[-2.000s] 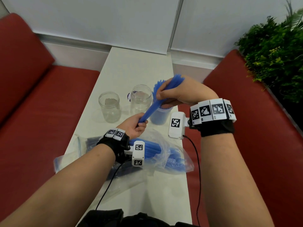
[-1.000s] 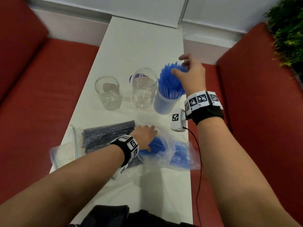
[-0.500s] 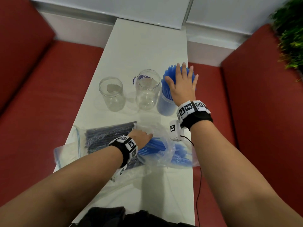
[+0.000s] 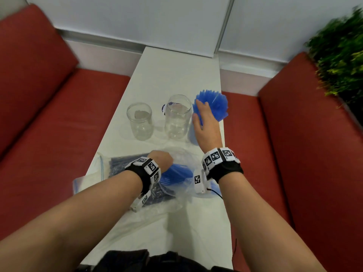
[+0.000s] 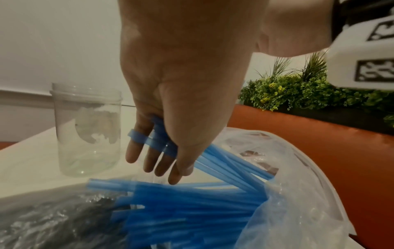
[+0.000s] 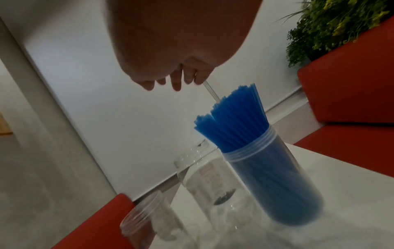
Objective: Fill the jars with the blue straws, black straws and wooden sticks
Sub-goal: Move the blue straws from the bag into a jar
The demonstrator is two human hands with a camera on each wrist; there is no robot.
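Three clear jars stand in a row on the white table (image 4: 176, 75). The right jar (image 6: 275, 182) is packed with upright blue straws (image 4: 214, 106). The middle jar (image 4: 178, 116) and the left jar (image 4: 139, 121) are empty. My right hand (image 4: 199, 110) hovers at the left side of the straw tops, fingers (image 6: 177, 82) relaxed and holding nothing. My left hand (image 5: 170, 160) reaches into a clear plastic bag (image 5: 298, 193) and grips a bunch of loose blue straws (image 5: 224, 165). Black straws (image 4: 119, 165) lie bagged beside it. No wooden sticks show.
Red bench seats (image 4: 59, 124) flank the narrow table on both sides. A green plant (image 4: 337, 55) stands at the back right. A white wall (image 4: 157, 20) closes the far end. A thin black cable (image 4: 216, 193) hangs from the right wrist camera.
My right hand, flat on the straw tops half a second ago, has lifted off and drawn back to their left side. My left hand stays in the bag, now gripping blue straws.
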